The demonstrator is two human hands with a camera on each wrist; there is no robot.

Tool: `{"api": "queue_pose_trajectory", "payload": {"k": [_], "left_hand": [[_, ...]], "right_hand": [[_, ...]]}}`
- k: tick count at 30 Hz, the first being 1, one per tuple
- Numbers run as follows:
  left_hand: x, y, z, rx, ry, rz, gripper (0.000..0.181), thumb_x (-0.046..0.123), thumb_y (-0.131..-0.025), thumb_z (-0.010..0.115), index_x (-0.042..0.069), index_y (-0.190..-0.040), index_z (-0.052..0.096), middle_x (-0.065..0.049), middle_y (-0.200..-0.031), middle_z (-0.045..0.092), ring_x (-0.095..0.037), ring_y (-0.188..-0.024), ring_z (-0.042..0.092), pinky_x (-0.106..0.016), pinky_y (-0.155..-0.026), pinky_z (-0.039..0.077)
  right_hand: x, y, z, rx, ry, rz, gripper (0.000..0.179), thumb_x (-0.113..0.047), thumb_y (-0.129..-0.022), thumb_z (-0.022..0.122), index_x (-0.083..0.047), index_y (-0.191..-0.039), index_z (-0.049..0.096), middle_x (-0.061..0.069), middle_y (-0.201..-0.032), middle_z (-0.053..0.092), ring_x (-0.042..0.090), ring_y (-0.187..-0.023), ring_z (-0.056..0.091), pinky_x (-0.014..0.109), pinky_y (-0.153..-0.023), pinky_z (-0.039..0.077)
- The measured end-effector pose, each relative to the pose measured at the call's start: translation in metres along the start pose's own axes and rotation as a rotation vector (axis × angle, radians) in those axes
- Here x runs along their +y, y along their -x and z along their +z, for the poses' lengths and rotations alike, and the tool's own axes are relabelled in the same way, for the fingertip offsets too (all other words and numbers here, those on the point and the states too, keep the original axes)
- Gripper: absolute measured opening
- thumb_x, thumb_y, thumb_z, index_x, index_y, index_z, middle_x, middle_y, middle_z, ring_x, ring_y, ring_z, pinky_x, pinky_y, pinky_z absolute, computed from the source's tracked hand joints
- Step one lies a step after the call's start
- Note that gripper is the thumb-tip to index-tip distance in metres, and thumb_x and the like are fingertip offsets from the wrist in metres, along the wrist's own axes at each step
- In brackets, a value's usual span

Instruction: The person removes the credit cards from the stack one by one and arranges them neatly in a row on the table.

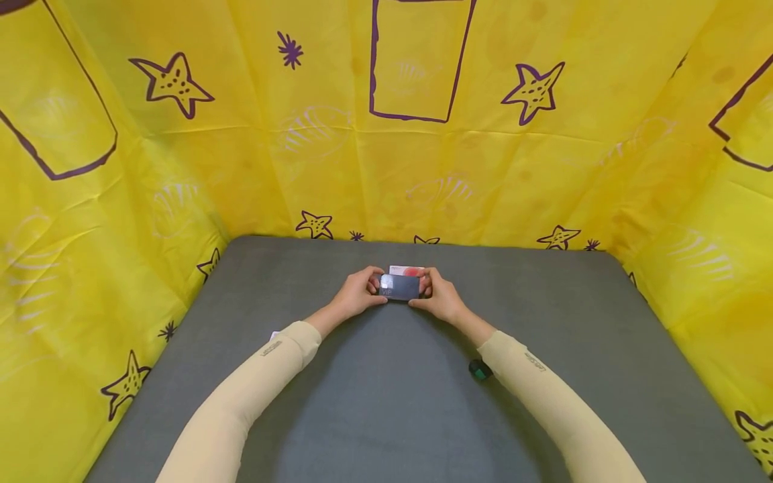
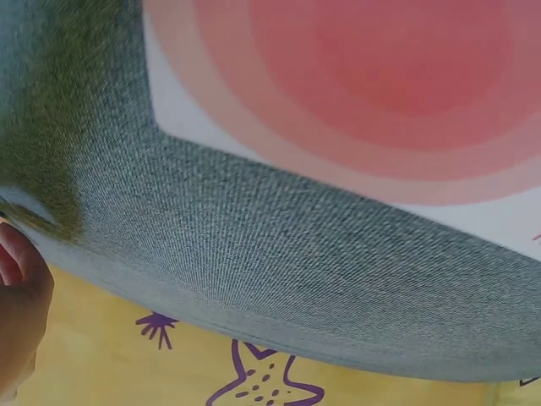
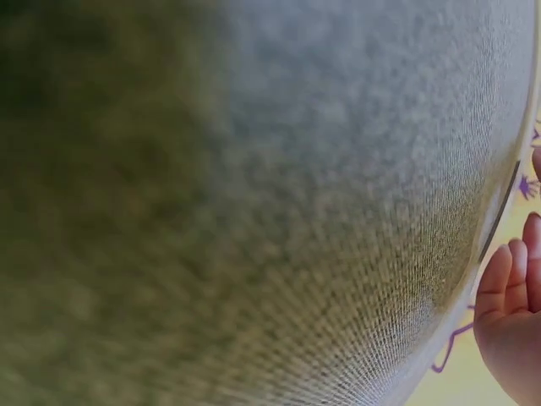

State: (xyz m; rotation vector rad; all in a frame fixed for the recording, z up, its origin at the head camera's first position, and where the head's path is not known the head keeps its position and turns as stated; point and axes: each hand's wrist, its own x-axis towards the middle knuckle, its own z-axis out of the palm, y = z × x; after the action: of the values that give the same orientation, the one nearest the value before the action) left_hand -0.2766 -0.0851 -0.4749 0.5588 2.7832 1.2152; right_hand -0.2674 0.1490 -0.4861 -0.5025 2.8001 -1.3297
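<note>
In the head view, a dark card (image 1: pixel 401 287) with "VIP" lettering is held up by both hands near the far side of the grey table. My left hand (image 1: pixel 360 290) pinches its left end, and my right hand (image 1: pixel 436 293) pinches its right end. Just behind it shows a white card with a red patch (image 1: pixel 406 271), its lower part hidden. The left wrist view has part of the left hand (image 2: pixel 19 309) at its edge. Curled fingers of the right hand (image 3: pixel 511 309) appear in the right wrist view, beside the dark card's thin edge (image 3: pixel 500 211).
Beside the right sleeve lies a small black and green object (image 1: pixel 480 369). A white corner (image 1: pixel 274 334) peeks out from behind the left sleeve. A white card with pink-red rings (image 2: pixel 406 101) fills much of the left wrist view. Yellow patterned cloth (image 1: pixel 398 174) surrounds the grey table (image 1: pixel 374 402).
</note>
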Motion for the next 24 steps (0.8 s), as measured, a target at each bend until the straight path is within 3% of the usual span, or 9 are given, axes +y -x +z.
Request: {"api": "queue_pose_trajectory", "payload": {"k": [8,16,24], "left_hand": [[-0.001,0.013,-0.005,-0.001,0.017,0.066,0.057,0.010,-0.075,0.085,0.001,-0.123,0.056,-0.005,-0.089,0.059,-0.016,-0.078,0.056,-0.028,-0.072,0.049],[-0.003,0.027,-0.009,-0.014,0.028,0.064,0.057,0.010,-0.074,0.086,0.003,-0.122,0.056,-0.004,-0.088,0.059,-0.016,-0.079,0.056,-0.027,-0.070,0.049],[-0.007,0.044,-0.014,-0.022,0.034,0.124,0.055,0.009,-0.072,0.087,0.001,-0.118,0.058,-0.006,-0.086,0.060,-0.016,-0.075,0.057,-0.024,-0.068,0.048]], "right_hand": [[-0.006,0.010,0.003,-0.016,-0.014,-0.017,0.061,-0.017,-0.074,0.086,-0.006,-0.118,0.045,0.003,-0.087,0.056,0.018,-0.078,0.053,0.029,-0.073,0.043],[-0.011,0.017,0.008,-0.028,0.005,-0.059,0.061,-0.018,-0.074,0.087,-0.006,-0.117,0.046,0.002,-0.085,0.059,0.017,-0.076,0.054,0.028,-0.071,0.044],[-0.018,0.026,0.015,-0.055,-0.002,-0.079,0.059,-0.018,-0.072,0.088,-0.006,-0.116,0.051,0.001,-0.085,0.061,0.016,-0.076,0.055,0.027,-0.071,0.045]]}}
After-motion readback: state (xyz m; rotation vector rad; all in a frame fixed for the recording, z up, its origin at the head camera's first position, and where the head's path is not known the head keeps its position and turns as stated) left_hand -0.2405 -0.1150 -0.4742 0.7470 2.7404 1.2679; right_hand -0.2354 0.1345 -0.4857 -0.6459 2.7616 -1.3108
